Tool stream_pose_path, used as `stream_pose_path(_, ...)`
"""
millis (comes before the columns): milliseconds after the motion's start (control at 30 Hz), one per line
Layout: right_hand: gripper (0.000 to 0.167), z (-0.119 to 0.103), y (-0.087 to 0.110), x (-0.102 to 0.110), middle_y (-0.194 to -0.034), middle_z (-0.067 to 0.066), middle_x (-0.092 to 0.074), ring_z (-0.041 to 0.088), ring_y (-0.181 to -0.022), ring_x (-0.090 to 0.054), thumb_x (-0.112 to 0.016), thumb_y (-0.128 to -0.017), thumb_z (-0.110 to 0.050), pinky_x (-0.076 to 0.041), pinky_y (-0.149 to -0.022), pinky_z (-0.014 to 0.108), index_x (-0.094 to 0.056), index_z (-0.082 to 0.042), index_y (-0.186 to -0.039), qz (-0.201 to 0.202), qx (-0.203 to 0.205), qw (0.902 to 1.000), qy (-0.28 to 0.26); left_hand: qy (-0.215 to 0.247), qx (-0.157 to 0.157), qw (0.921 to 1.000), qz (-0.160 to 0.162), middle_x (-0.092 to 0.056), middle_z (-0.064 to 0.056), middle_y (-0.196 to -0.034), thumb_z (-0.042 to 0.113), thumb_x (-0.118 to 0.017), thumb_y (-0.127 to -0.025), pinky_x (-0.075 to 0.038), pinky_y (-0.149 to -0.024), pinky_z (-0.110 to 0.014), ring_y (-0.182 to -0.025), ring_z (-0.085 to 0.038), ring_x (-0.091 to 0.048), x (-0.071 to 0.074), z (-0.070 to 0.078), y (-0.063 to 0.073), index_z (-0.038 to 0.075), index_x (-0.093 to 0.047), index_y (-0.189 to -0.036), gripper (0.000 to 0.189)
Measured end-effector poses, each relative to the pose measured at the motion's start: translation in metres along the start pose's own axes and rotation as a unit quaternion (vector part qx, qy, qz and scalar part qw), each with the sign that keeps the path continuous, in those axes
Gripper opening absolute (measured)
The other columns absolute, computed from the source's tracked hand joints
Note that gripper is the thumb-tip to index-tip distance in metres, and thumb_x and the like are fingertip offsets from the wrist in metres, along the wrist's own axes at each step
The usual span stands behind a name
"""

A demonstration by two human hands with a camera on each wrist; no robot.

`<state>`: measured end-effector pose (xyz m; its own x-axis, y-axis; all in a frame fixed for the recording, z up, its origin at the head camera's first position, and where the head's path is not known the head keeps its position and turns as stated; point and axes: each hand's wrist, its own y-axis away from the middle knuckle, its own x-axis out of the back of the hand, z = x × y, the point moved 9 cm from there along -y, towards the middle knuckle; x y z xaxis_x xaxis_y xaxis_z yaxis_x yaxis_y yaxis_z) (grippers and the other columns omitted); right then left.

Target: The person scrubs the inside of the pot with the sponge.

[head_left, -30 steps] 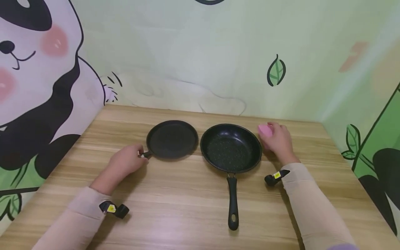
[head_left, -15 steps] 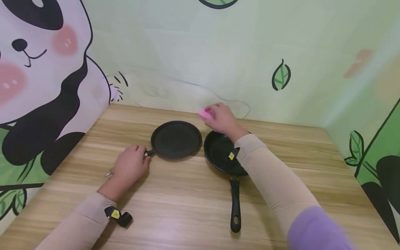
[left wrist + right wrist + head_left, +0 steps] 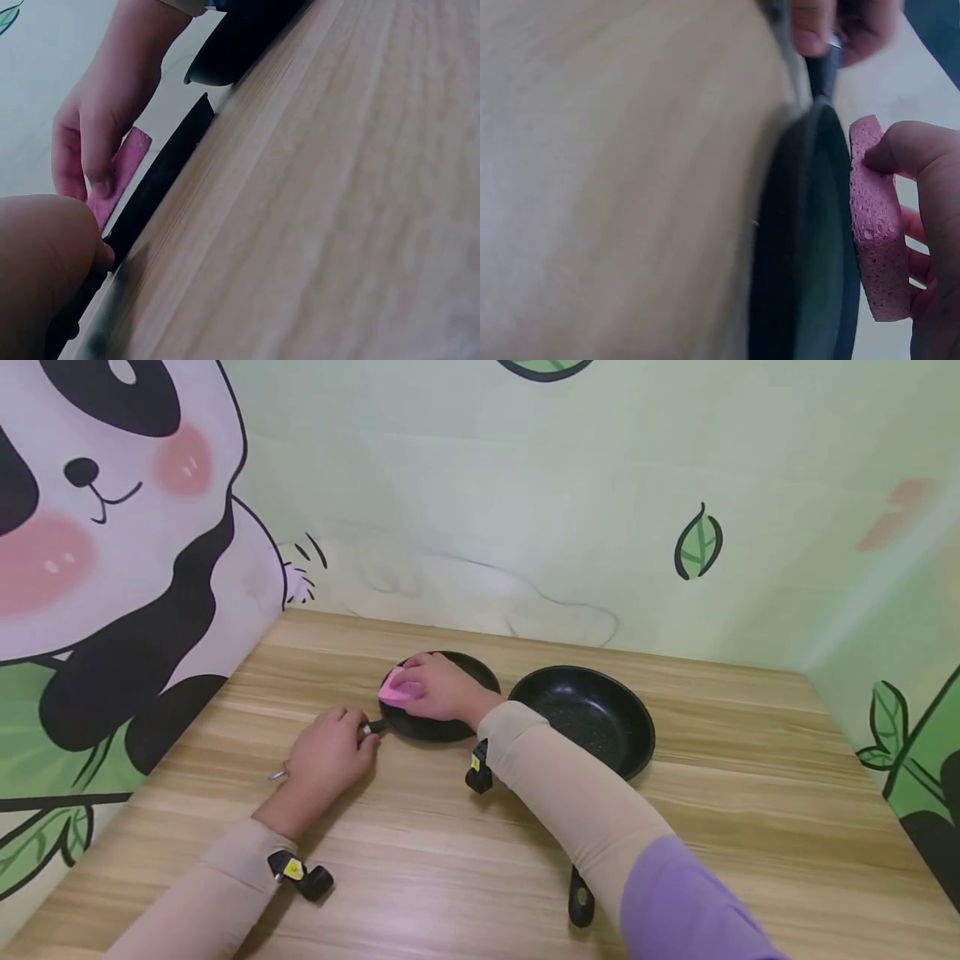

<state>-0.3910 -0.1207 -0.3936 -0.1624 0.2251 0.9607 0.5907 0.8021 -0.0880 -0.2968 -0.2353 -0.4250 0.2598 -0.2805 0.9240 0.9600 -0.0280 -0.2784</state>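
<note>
My left hand point(image 3: 330, 756) grips the handle of a flat black pan point(image 3: 442, 731) that lies on the table. Most of that handle is hidden under the palm; its silver end shows behind the hand. A pink sponge point(image 3: 401, 689) is pinched between thumb and fingers of my right hand point(image 3: 446, 687), over the left part of the flat pan. In the right wrist view the porous sponge point(image 3: 877, 225) stands close over the pan's inside, near its rim point(image 3: 810, 165). The left wrist view shows the sponge point(image 3: 124, 169) just above the low pan wall point(image 3: 165, 169).
A deeper black frying pan point(image 3: 600, 710) sits to the right on the wooden table point(image 3: 420, 860). My right forearm crosses over it and hides part of its handle point(image 3: 581, 902). A painted wall point(image 3: 450, 485) rises behind the table's far edge.
My right hand has carried the sponge from right of the frying pan, leftwards across it, to over the flat pan. My left hand keeps its hold on the handle, its grip slightly adjusted.
</note>
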Motion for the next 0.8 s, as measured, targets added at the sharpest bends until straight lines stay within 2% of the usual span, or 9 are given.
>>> stream_pose_path(133, 0.04, -0.011, -0.003, -0.006, -0.14, 0.012, -0.056, 0.03, -0.128, -0.052, -0.067, -0.089, -0.03, -0.038, -0.111, 0.039, -0.07, -0.02, -0.128, 0.002, 0.031, 0.9993, 0.02, -0.002, 0.0, 1.0, -0.003, -0.057, -0.011, -0.092, 0.026, -0.065, -0.092, -0.049, -0.065, -0.048, -0.079, -0.03, -0.057, -0.001, 0.0, -0.001, 0.004, -0.063, -0.097, 0.023)
stream_pose_path(333, 0.039, -0.02, -0.006, -0.012, -0.143, 0.008, -0.055, 0.028, -0.129, -0.05, -0.064, -0.09, -0.032, -0.038, -0.112, 0.039, -0.07, -0.022, -0.127, -0.001, 0.047, 0.9989, 0.006, -0.013, -0.006, 0.9999, 0.008, -0.057, -0.013, -0.094, 0.027, -0.065, -0.091, -0.05, -0.067, -0.052, -0.082, -0.034, -0.058, 0.0, -0.001, -0.001, 0.003, -0.063, -0.099, 0.026)
stream_pose_path(433, 0.038, -0.023, -0.011, -0.015, -0.143, 0.006, -0.055, 0.027, -0.127, -0.051, -0.062, -0.092, -0.034, -0.04, -0.11, 0.04, -0.07, -0.024, -0.128, -0.008, 0.048, 0.9985, 0.025, -0.018, -0.006, 0.9998, 0.005, -0.057, -0.013, -0.095, 0.028, -0.065, -0.091, -0.051, -0.067, -0.051, -0.082, -0.033, -0.058, 0.001, -0.002, -0.001, 0.002, -0.062, -0.098, 0.027)
stream_pose_path(567, 0.036, -0.015, -0.02, -0.015, -0.14, 0.005, -0.058, 0.027, -0.125, -0.053, -0.064, -0.093, -0.034, -0.041, -0.108, 0.038, -0.07, -0.024, -0.127, 0.008, 0.009, 0.9989, 0.045, -0.025, -0.011, 0.9996, 0.006, -0.056, -0.012, -0.093, 0.028, -0.065, -0.091, -0.051, -0.066, -0.049, -0.079, -0.03, -0.056, 0.004, -0.001, 0.0, 0.002, -0.06, -0.093, 0.026)
stream_pose_path(667, 0.035, -0.002, -0.027, -0.015, -0.137, 0.005, -0.059, 0.026, -0.122, -0.054, -0.064, -0.094, -0.034, -0.042, -0.106, 0.039, -0.068, -0.024, -0.128, 0.022, -0.047, 0.9968, 0.06, -0.026, -0.015, 0.9995, 0.008, -0.054, -0.011, -0.091, 0.027, -0.066, -0.09, -0.05, -0.062, -0.047, -0.075, -0.029, -0.054, 0.005, 0.0, 0.0, 0.003, -0.059, -0.091, 0.025)
stream_pose_path(800, 0.035, 0.011, -0.032, -0.015, -0.132, 0.004, -0.061, 0.024, -0.118, -0.054, -0.061, -0.097, -0.037, -0.044, -0.103, 0.04, -0.065, -0.024, -0.129, 0.031, -0.112, 0.9892, 0.088, -0.025, -0.015, 0.9996, 0.005, -0.053, -0.009, -0.09, 0.029, -0.066, -0.09, -0.049, -0.06, -0.045, -0.072, -0.027, -0.054, 0.001, -0.001, 0.001, 0.004, -0.06, -0.092, 0.025)
